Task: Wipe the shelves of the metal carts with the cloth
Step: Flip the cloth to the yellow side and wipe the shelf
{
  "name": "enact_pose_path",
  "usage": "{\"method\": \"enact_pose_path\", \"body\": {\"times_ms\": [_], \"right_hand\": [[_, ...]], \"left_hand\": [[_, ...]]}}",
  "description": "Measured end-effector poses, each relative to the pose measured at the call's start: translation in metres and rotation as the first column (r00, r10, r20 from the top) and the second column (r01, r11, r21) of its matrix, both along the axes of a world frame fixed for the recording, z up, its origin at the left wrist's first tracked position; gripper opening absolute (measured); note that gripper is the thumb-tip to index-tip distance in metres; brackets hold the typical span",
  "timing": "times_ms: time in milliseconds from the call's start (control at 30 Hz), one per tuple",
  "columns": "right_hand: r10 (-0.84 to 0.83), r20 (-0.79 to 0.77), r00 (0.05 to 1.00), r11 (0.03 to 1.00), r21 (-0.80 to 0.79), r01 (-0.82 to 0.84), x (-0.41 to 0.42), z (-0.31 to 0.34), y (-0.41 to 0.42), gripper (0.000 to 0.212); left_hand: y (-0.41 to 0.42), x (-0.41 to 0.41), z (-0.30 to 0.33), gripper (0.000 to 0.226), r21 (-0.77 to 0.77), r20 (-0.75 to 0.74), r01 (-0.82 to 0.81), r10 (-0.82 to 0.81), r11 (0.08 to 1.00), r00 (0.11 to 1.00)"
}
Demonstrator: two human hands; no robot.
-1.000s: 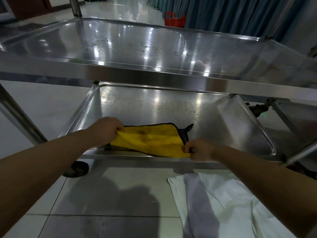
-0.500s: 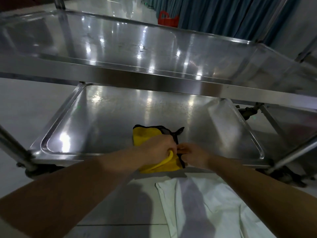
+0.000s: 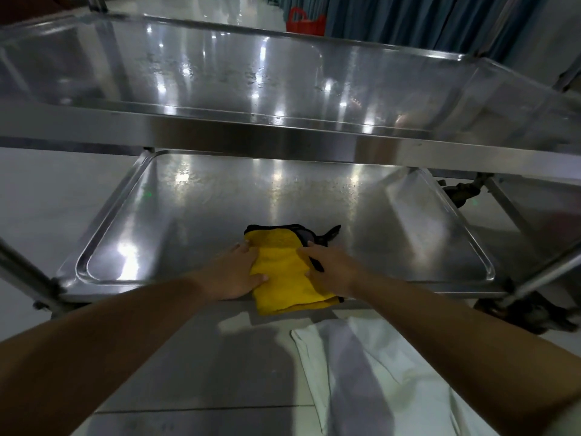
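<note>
1. We see a folded yellow microfibre cloth [image 3: 283, 272] with a black edge lying on the lower shelf [image 3: 195, 221] of a stainless steel cart, at its near rim, with the cloth's near end hanging just over the edge.
2. Our left hand [image 3: 234, 272] lies flat on the cloth's left side, fingers straight and pressing down, thumb on the yellow fabric.
3. Our right hand [image 3: 333, 269] lies flat on the cloth's right side, fingers straight, covering part of the black edge.
4. The two hands sit close together, a strip of yellow showing between them.
5. The upper shelf [image 3: 239, 77] spans above, shiny with light reflections and streaks.
6. A white sheet [image 3: 377, 372] lies on the tiled floor [image 3: 188, 372] below our right forearm.
7. A red basket [image 3: 305, 22] stands far off beside blue curtains [image 3: 408, 17].
</note>
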State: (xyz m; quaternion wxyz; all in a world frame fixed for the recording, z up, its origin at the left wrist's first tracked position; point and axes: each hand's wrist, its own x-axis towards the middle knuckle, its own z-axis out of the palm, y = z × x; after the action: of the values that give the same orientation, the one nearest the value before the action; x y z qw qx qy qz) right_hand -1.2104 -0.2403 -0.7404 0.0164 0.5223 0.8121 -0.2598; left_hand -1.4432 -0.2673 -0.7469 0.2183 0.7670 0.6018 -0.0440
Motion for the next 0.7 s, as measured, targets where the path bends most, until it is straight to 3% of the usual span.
{"method": "enact_pose_path", "body": {"times_ms": [67, 133, 233, 300, 367, 467, 567, 700], "right_hand": [[0.022, 0.031, 0.999, 1.000, -0.008, -0.022, -0.001, -0.002, -0.001, 0.062], [-0.004, -0.032, 0.999, 1.000, -0.018, 0.003, -0.002, -0.003, -0.001, 0.066], [-0.088, -0.173, 0.981, 0.996, -0.034, 0.083, 0.002, 0.000, 0.003, 0.077], [-0.081, -0.180, 0.980, 0.996, -0.044, 0.074, 0.006, -0.001, 0.004, 0.081], [-0.052, -0.107, 0.993, 0.996, -0.075, 0.044, 0.011, -0.005, 0.002, 0.084], [0.045, 0.132, 0.990, 0.999, -0.011, -0.044, 0.017, -0.007, -0.001, 0.080], [0.157, 0.365, 0.918, 0.956, 0.178, -0.234, 0.019, -0.006, -0.010, 0.072], [0.207, 0.441, 0.873, 0.858, 0.346, -0.379, 0.018, -0.006, -0.019, 0.046]], "left_hand": [[-0.007, 0.007, -0.002, 0.067, 0.015, -0.021, -0.028, 0.028, 0.999, 0.999], [-0.014, 0.018, 0.002, 0.058, 0.049, 0.175, -0.108, 0.098, 0.993, 0.980], [-0.015, 0.031, 0.008, 0.033, 0.054, 0.460, -0.272, 0.217, 0.961, 0.861], [-0.010, 0.035, 0.007, 0.051, -0.070, 0.463, -0.338, 0.331, 0.938, 0.822], [-0.006, 0.035, 0.001, 0.076, -0.199, 0.386, -0.325, 0.379, 0.924, 0.841], [-0.009, 0.033, -0.005, 0.083, -0.056, 0.038, -0.089, 0.091, 0.994, 0.995], [-0.016, 0.027, -0.010, 0.076, 0.148, -0.254, 0.137, -0.096, 0.980, 0.962], [-0.016, 0.023, -0.006, 0.055, 0.227, -0.344, 0.216, -0.129, 0.950, 0.930]]}}
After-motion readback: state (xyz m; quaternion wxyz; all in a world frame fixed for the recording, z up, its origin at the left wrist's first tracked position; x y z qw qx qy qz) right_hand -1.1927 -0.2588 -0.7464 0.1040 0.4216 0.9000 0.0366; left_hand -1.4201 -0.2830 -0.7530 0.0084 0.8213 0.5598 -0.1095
